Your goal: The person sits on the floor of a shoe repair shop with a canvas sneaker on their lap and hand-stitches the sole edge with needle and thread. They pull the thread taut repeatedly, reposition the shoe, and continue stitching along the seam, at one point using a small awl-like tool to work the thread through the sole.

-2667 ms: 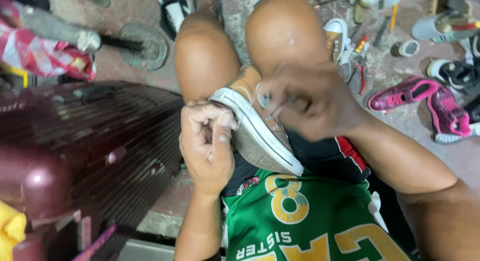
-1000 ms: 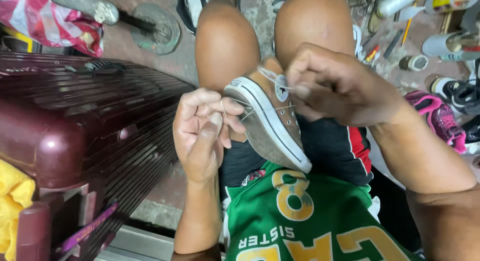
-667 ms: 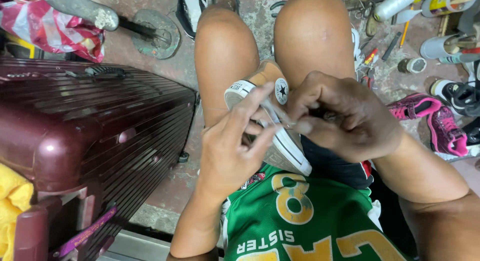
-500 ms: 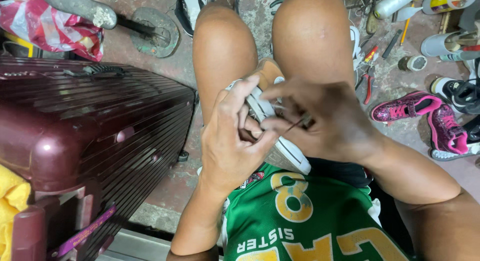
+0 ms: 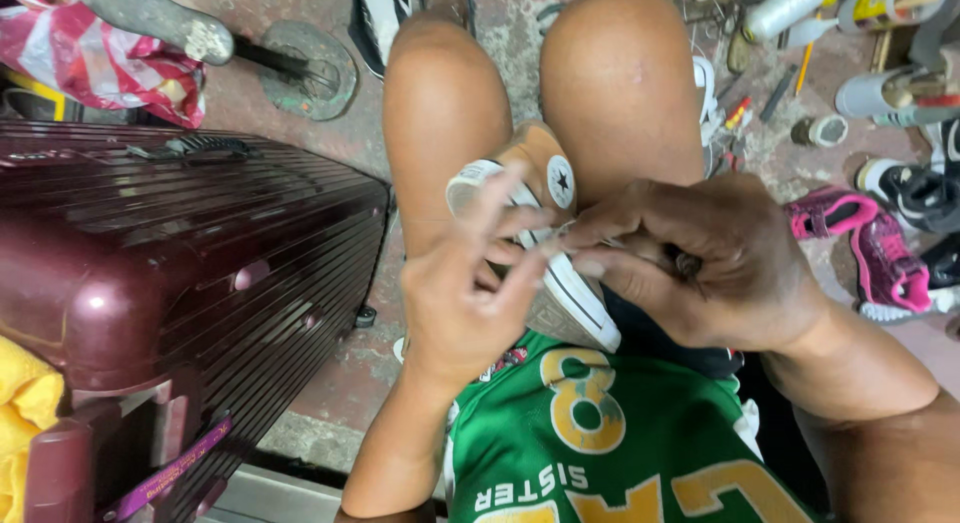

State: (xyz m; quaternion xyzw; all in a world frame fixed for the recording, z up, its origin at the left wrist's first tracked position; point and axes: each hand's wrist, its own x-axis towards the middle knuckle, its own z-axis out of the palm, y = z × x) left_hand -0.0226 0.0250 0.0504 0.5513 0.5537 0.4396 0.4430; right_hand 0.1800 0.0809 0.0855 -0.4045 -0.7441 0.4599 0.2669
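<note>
Small tan canvas sneaker (image 5: 540,183) sits between our knees, resting on the lap: white rubber sole edge, round white ankle patch with a dark star, worn grey tread facing up toward us. Our left hand (image 5: 465,293) is under and around the sole side, back of hand to the camera, fingers (image 5: 505,228) loosely spread and curled up over the rubber rim, touching it. Our right hand (image 5: 700,258) comes in from the right, wrist bent, fingers pinched tight together at the sole edge, closed on something thin that we cannot make out; a dark small tip shows near the knuckles. Both hands meet at the shoe's side, fingertips touching or nearly so.

Green mesh jersey (image 5: 600,443) with yellow numerals covers the lap below. Left of us, a maroon hard-shell suitcase (image 5: 170,263), ribbed glossy plastic, lies flat on the rough concrete floor (image 5: 340,383). Pink sneakers (image 5: 860,253) lie on the floor to the right, well apart from the hands. Red and white plastic bag (image 5: 90,53) sits crumpled at top left. Tools and white spools clutter the top right, too small to sort.
</note>
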